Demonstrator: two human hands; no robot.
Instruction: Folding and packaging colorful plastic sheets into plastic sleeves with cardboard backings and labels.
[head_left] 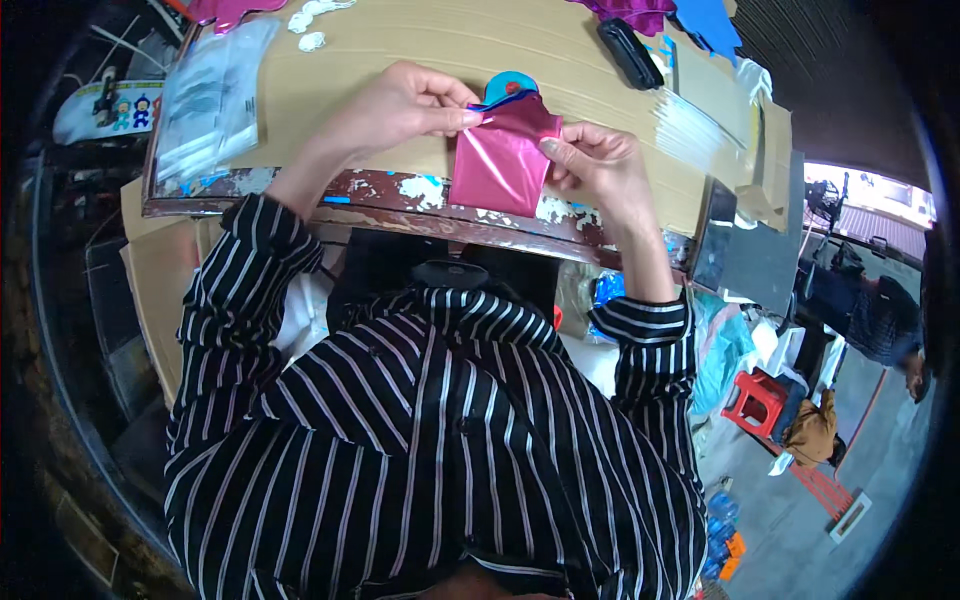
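A shiny pink sheet (500,170) overlaps the table's worn front edge (385,190) in view. The left hand (405,105) pinches its upper left corner between thumb and fingers; the right hand (600,165) pinches the upper right, its fingertips partly hidden, so contact there is hard to judge. Just beyond, a teal ring (510,83) shows against cardboard (380,45).

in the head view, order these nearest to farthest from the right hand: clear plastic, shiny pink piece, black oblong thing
From the right hand:
1. Shiny pink piece: pinched in its fingers, on the hand's left.
2. Black oblong thing: beyond the hand, toward the table's far side.
3. Clear plastic: at the table's left end.
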